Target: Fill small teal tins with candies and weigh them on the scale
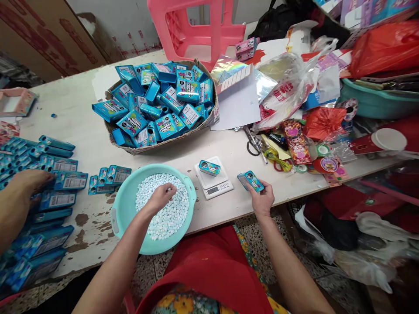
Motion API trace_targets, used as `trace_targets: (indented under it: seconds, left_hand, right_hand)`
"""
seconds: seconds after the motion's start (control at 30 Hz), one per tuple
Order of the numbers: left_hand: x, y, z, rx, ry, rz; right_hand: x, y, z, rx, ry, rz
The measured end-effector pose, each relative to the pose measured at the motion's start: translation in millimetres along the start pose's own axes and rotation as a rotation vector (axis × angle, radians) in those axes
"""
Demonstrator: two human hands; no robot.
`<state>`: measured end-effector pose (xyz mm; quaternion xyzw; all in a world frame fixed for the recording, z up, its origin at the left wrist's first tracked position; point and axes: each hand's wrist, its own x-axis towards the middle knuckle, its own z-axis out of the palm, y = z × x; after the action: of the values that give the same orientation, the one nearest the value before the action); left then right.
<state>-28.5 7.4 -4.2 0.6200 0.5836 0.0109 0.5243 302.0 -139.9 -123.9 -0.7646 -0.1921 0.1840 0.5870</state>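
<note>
Over the bowl at the lower centre of the frame, the left hand (pixel 163 197) is curled narrow above white pellets (pixel 170 220); whether any are pinched cannot be told. Right of centre, the right hand (pixel 263 198) grips a blue tin (pixel 250 180) between thumb and fingers, its round opening uncovered. Between the hands, a second tin (pixel 210 168), also uncapped, lies on the white scale (pixel 218 190), whose reading is illegible. Around the pellets stands the turquoise bowl (pixel 126 213). Farther out, a cardboard tray (pixel 140 150) on the surface (pixel 87 150) bears heaped tins (pixel 163 102); at left, another person's hand (pixel 36 181) reaches among rows of tins (pixel 62 199). The work appears to be midway: two tins are in process and ample pellets remain. Which of the other tins are filled cannot be determined.
</note>
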Motion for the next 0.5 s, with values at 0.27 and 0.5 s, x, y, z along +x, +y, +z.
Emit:
trace_targets:
  seconds: [0.27,0.5]
  left_hand:
    - [62,110,30.4,0.563,0.065,0.443]
    - [72,121,40.8,0.651,0.090,0.520]
  right_hand:
    - [3,10,0,0.013,0.013,-0.011]
    - [4,6,1,0.014,0.019,0.012]
